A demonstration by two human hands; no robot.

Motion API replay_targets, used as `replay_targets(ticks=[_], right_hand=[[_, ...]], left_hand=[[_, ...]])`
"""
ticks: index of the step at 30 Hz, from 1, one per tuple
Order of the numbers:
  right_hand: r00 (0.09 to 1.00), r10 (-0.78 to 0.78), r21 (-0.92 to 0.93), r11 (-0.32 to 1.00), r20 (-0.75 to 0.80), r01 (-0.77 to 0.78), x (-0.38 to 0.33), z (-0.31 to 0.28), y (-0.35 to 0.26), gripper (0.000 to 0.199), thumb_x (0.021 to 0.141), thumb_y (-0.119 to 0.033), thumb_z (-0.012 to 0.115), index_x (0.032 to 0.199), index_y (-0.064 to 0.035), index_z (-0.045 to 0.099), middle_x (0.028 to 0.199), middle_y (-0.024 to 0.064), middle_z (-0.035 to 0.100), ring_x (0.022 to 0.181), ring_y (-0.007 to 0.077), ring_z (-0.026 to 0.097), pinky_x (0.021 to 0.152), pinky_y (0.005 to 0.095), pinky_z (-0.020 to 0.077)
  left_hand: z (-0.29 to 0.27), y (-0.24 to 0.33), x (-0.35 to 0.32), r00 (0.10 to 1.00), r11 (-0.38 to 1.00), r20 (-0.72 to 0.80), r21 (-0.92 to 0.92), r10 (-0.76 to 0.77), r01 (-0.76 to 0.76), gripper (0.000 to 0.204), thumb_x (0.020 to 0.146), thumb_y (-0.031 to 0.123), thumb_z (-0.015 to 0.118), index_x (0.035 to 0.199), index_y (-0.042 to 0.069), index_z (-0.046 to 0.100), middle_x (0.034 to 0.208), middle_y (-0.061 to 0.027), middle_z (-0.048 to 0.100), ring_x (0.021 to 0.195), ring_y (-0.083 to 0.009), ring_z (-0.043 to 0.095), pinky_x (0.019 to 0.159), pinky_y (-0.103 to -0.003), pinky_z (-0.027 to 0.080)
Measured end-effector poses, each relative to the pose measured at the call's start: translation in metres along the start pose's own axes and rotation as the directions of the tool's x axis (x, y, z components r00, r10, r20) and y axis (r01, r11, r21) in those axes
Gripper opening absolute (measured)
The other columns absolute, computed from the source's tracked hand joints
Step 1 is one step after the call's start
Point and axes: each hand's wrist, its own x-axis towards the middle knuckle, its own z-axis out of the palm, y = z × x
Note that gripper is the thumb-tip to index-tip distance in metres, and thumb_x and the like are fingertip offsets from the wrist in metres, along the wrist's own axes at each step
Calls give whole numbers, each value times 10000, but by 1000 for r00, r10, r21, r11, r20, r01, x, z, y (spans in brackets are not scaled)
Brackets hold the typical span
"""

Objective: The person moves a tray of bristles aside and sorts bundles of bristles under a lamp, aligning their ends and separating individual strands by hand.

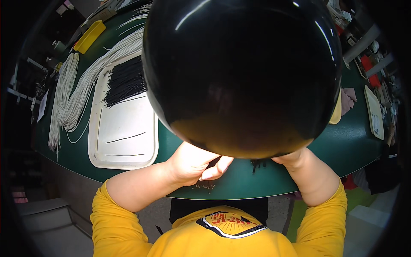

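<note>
The left hand (195,165) rests on the near edge of the green table (342,145), with the fingers curled loosely and the fingertips (214,171) pointing to the right; whether something thin is pinched between them I cannot tell, because a big black glossy round object (242,73) covers the upper part of the hand. Just below this hand, a small group of tiny pale pieces (205,185) lies on the table surface. The right hand (291,157) is almost fully hidden behind the same black object, only the wrist and the base of the hand show, so its grip cannot be judged. Between the two hands, a few short black strands (258,163) lie on the table, close to the right hand. Both forearms come from the lower edge in yellow sleeves (111,222). Further to the left, a white tray (124,128) stands on the table; a bundle of black wires (125,81) lies in its far end, and two single black wires (125,138) lie in its near part. Left of the tray there are long bundles of white cords (70,85), and a yellow bin (89,36) is at the far left corner.
</note>
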Motion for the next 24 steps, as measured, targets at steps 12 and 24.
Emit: replay_targets(ticks=[12,24], right_hand=[[927,325,250,897,186,-365,-2,-21,5,127,805,-82,478,753,16,540,594,33,529,507,82,473,480,176,380],[959,277,432,859,58,-274,0,-15,5,263,835,-98,376,640,11,515,499,97,486,401,74,401,373,165,270]], left_hand=[[1,-3,-2,994,972,-58,222,89,-74,220,875,170,400,772,0,493,527,-66,483,297,-76,359,303,-175,291],[-4,-5,-3,999,990,-35,138,24,-19,279,876,143,398,697,-34,517,540,-80,519,333,-97,444,306,-175,323]])
